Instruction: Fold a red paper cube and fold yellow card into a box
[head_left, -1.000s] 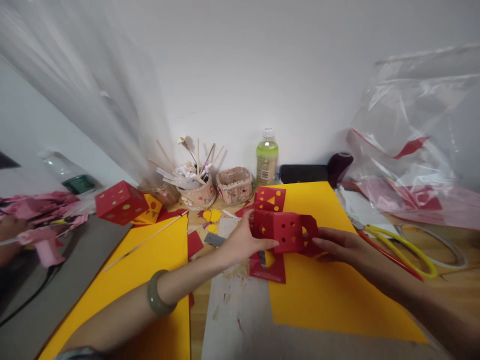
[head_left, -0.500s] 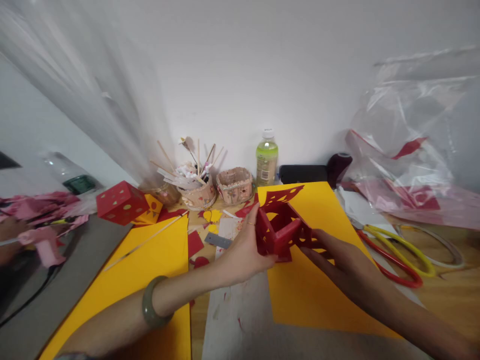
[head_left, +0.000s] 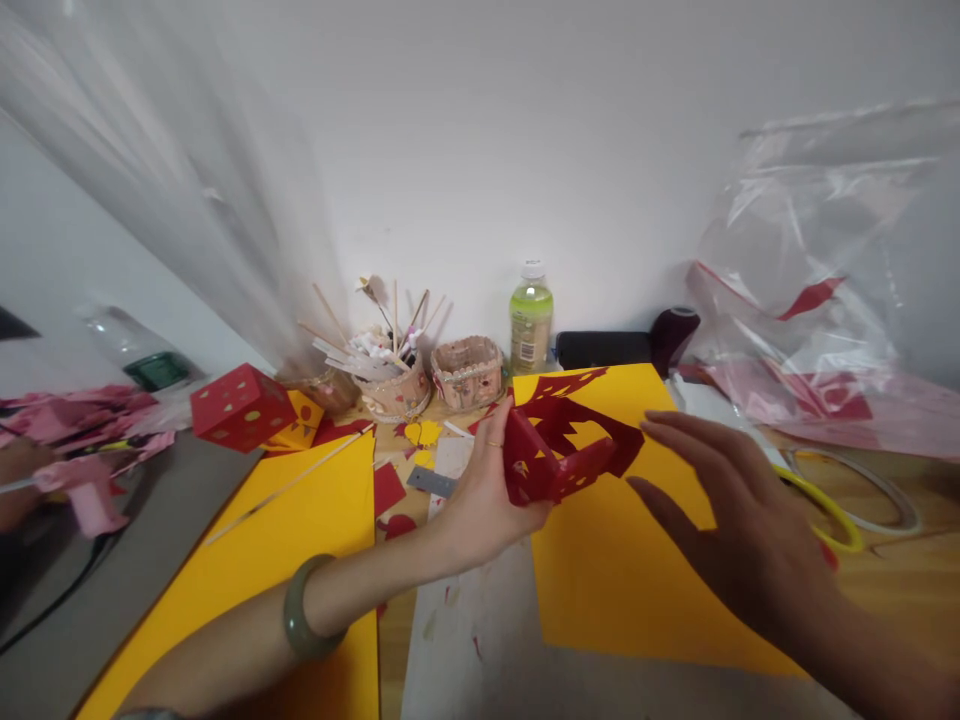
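Note:
A partly folded red paper box [head_left: 551, 460] with cut-out shapes is gripped along its left side by my left hand [head_left: 484, 500], which wears a ring. The box is tilted, with one side open toward me and a flap sticking out to the right. My right hand [head_left: 720, 490] hovers just right of that flap, thumb and fingers spread, holding nothing. Beneath the box lies a yellow sheet [head_left: 622, 590]. A finished-looking red box with holes [head_left: 244, 408] rests at the left against a smaller yellow one [head_left: 300, 420].
Behind stand a decorated pot of sticks [head_left: 397, 390], a second pot [head_left: 466, 375] and a green-topped bottle [head_left: 531, 320]. Yellow-handled scissors [head_left: 832, 515] lie right, below a clear plastic bag [head_left: 810, 250]. Another person's hand [head_left: 19, 480] is near a pink glue gun [head_left: 86, 490].
My right hand has let go of the box and drawn back to the right, its fingers opening. In my left hand the box has turned, its right flap swinging outward.

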